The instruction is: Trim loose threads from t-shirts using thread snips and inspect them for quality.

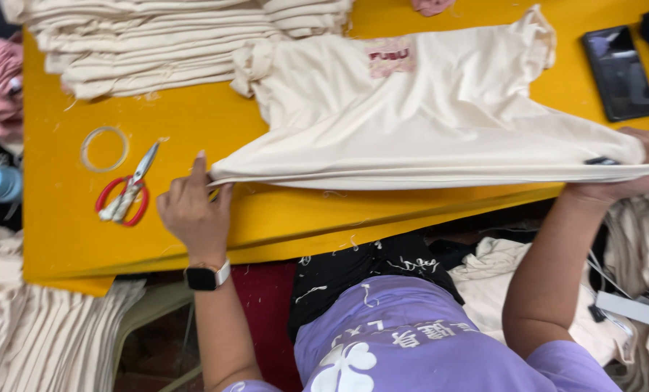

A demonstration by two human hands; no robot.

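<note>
A cream T-shirt (426, 116) with a pink patch lies spread on the yellow table (70, 225), its hem stretched along the near edge. My left hand (193, 210), with a dark watch on the wrist, pinches the hem's left corner. My right hand (640, 174) grips the hem's right end at the table's right edge.
A stack of folded cream shirts (157, 43) sits at the back left. Red-handled scissors (127, 194) and a clear tape ring (104, 148) lie left of my left hand. A dark phone (618, 72) rests at the back right. Cream fabric piles hang at both sides.
</note>
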